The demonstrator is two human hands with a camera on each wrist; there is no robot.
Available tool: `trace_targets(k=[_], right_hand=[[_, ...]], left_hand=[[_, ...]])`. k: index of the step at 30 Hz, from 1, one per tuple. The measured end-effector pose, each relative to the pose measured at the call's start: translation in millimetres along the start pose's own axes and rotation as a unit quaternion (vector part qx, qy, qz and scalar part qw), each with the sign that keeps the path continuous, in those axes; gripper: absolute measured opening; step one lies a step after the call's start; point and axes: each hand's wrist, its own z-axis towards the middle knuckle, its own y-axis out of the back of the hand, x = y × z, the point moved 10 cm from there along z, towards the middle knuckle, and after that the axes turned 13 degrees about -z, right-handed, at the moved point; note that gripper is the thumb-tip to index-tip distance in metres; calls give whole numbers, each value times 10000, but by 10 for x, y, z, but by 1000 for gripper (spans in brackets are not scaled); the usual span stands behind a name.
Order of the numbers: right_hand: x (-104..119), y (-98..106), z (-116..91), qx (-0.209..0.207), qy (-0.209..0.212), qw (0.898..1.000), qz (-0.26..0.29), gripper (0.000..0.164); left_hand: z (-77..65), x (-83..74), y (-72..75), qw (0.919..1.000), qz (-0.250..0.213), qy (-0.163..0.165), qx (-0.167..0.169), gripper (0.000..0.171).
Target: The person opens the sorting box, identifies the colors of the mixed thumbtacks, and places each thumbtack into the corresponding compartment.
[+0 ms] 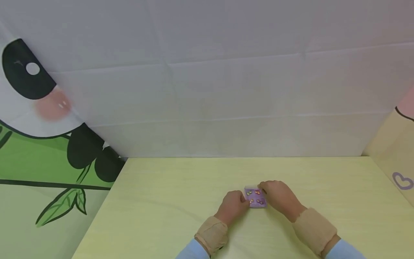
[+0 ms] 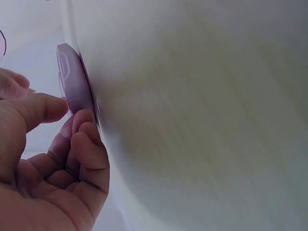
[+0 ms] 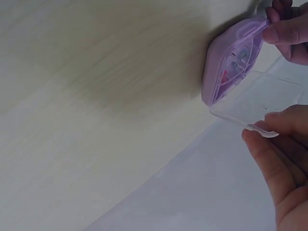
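A small, flat purple case (image 1: pixel 255 198) lies on the table with several small coloured pieces inside. My left hand (image 1: pixel 232 207) pinches the near left side of it between thumb and bent fingers; in the left wrist view the purple wall (image 2: pixel 78 82) shows between them. At the far right corner is my right hand (image 1: pixel 279 195). Its thumb and fingers pinch the edge of the clear lid (image 3: pixel 243 103), which stands swung up from the case in the right wrist view. Part of the case's interior is hidden there by the rim.
The pale yellow tabletop (image 1: pixel 168 205) spreads around both hands. A white cloth wall (image 1: pixel 207 90) rises along its back edge. Printed panels stand on either side, one with a green leaf (image 1: pixel 61 207), the other with a purple heart outline (image 1: pixel 402 181).
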Motion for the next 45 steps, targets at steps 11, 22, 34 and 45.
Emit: trace_targets(k=[11,22,34,45], right_hand=[[82,-102,-210,-505,646,9965,-142,10],[126,-168,-315,-720,934,9916,-538,20],[161,-209,-373,-864,1201,9853,-848,22],[132,-236,-383,-995,1157,9865,-591,20]], left_hand=[[31,-13,-12,9994,168,-303,-22,23],[46,-68,-15,9963,569,-595,263,16],[63,-70,-35,9974,482,-366,397,29],[82,-50,-60,9970,544,-410,369,23]])
